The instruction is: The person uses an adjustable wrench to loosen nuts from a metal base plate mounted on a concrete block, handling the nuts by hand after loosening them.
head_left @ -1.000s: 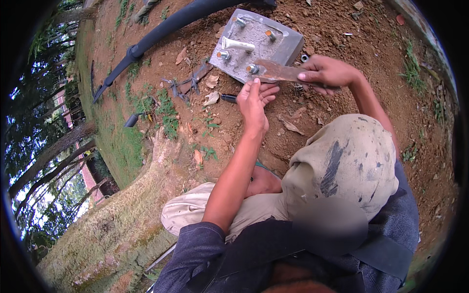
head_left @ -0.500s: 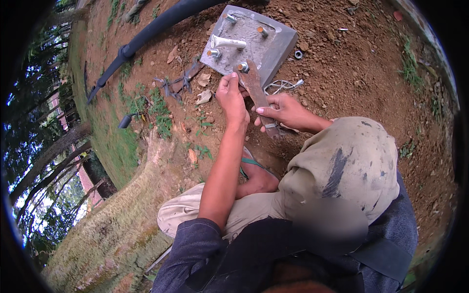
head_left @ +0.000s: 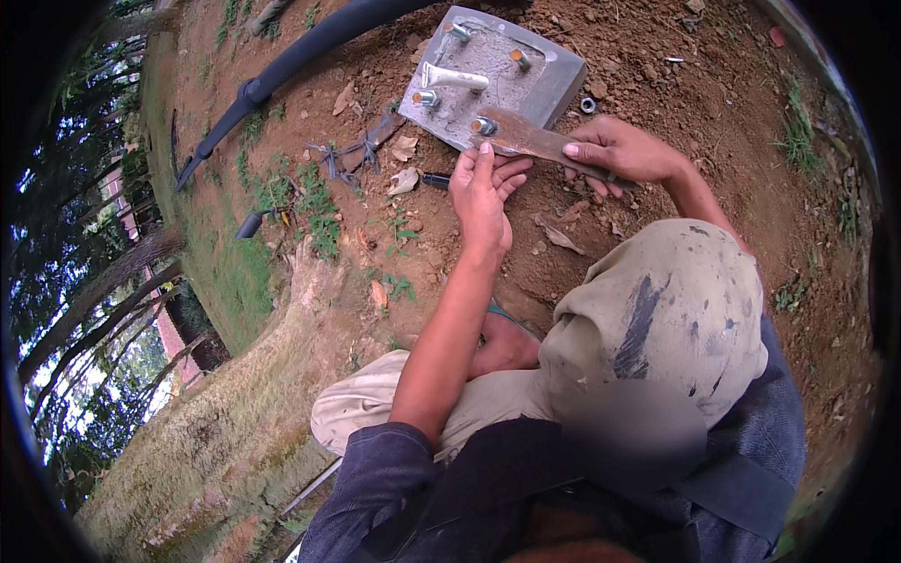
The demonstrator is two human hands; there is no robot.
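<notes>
My right hand (head_left: 624, 150) grips the outer end of a rusty flat wrench (head_left: 540, 141), thumb on top and fingers curled beneath. The wrench's other end lies against the nut (head_left: 483, 126) on the nearest bolt of a grey concrete block (head_left: 558, 80). Close below that bolt is my left hand (head_left: 483, 192), palm turned up; its thumb tip touches the wrench's lower edge and its loosely bent fingers stand apart. Three more bolts stick up from the block, one a bolt with a nut (head_left: 425, 98). Between them rises a flattened white pipe (head_left: 455, 78).
A loose nut (head_left: 587, 105) lies on the soil right of the block. A thick black pipe (head_left: 310, 52) curves past at upper left. Beside my left hand is a dark cylindrical object (head_left: 435, 179). Dry leaves (head_left: 404, 181) and tied dark strips (head_left: 352, 158) lie left.
The wrench has swung so its held end points right instead of toward me. My right hand moved up and right with it. My left hand's fingers have loosened and spread.
</notes>
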